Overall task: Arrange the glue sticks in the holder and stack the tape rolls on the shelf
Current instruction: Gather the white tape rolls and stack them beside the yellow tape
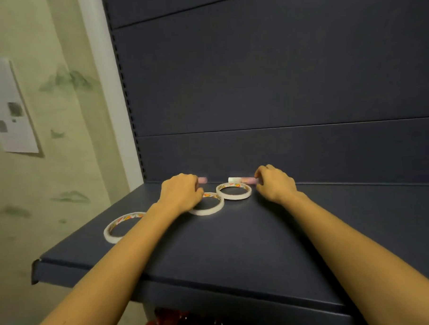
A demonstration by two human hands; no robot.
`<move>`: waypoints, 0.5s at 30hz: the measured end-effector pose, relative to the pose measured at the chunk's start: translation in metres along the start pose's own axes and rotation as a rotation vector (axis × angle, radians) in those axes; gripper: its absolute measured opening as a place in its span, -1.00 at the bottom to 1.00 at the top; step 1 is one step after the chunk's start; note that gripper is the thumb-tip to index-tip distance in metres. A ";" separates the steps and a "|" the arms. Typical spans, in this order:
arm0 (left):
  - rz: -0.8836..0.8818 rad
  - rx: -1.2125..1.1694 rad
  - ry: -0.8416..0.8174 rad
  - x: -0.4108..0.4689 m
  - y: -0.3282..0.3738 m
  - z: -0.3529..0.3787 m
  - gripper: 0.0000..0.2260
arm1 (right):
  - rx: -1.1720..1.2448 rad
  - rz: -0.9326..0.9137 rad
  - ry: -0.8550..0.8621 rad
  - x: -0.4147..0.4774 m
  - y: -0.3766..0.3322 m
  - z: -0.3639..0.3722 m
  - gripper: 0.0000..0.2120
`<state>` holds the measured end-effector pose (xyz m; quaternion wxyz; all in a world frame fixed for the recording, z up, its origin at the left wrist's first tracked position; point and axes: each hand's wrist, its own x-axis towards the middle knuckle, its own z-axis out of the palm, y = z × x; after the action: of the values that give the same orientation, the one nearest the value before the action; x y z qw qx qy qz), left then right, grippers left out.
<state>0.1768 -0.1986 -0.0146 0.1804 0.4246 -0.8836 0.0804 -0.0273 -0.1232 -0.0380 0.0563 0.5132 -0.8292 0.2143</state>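
Left hand (pixel 181 192) gripping pink stick (pixel 202 180), right hand (pixel 274 183) pinching capped stick (pixel 241 179)

In front of me is a dark blue shelf (pixel 237 247) with a back panel (pixel 278 73) of the same blue and a slotted upright (pixel 125 92) at its left edge. To my left, a pale green wall (pixel 62 181) with faint painted hills carries a sheet of paper (pixel 10 117); the light is dim
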 end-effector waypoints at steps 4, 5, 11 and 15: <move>0.042 -0.014 0.006 0.027 -0.020 0.016 -0.79 | -0.071 -0.004 0.000 0.018 -0.003 0.018 -0.64; 0.051 -0.009 0.013 0.033 -0.025 0.020 -0.79 | -0.097 -0.021 -0.024 0.022 -0.003 0.021 -0.63; 0.100 0.025 -0.025 0.059 -0.042 0.047 -0.76 | -0.221 -0.051 -0.069 0.029 0.001 0.028 -0.61; 0.126 0.008 -0.048 0.075 -0.038 0.057 -0.74 | -0.247 0.007 -0.010 0.026 0.001 0.030 -0.63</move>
<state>0.1493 -0.2933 -0.0382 0.1522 0.3706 -0.9123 0.0848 -0.0366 -0.1564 -0.0569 0.1143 0.5007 -0.8512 0.1081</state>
